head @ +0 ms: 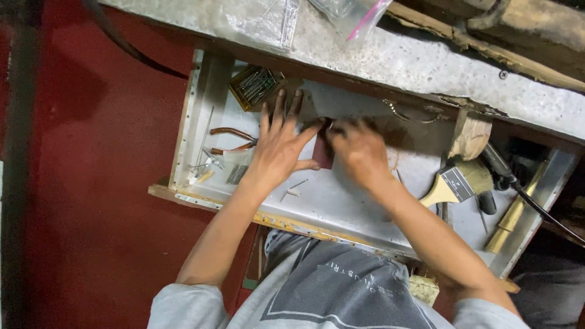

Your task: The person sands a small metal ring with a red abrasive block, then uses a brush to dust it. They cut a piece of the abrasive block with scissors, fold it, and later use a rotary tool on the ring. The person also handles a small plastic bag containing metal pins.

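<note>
My left hand point(279, 146) lies flat with its fingers spread on the pale metal tray surface point(341, 201), pressing beside a small dark reddish piece point(323, 153). My right hand point(359, 152) is blurred by motion just right of that piece, with its fingertips on or over it. Whether the right hand grips anything cannot be made out.
Red-handled pliers point(231, 140) and several loose nails point(210, 166) lie at the tray's left. A box of nails point(255, 85) sits at the back. A paintbrush point(458, 183), a wooden block point(470, 135) and a brass rod point(515, 214) lie at the right.
</note>
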